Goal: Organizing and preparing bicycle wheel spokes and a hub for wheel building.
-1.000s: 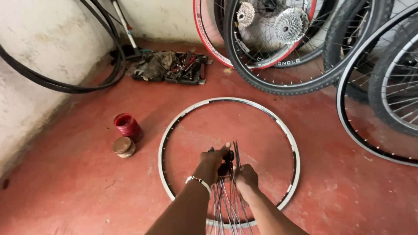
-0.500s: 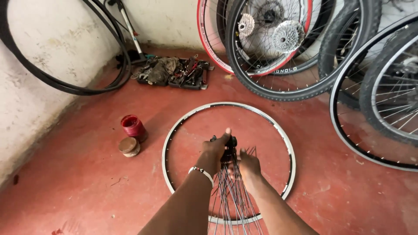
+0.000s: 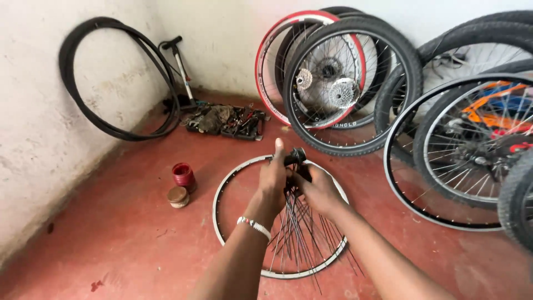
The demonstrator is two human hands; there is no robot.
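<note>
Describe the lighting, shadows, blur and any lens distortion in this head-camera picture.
Head view: soft, even light, no glare; only a faint shadow under the bare rim. Left hand, right hand and hub look slightly soft. Wide-angle lens bends the tyred wheels at the edges.

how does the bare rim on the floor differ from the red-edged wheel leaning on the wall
The bare rim lies flat on the red floor; the red-edged wheel stands leaning on the wall. The bare rim is silver with no spokes laced in; the red-edged wheel has its spokes and a gear cluster fitted. Both are round bicycle rims without tyres.
</note>
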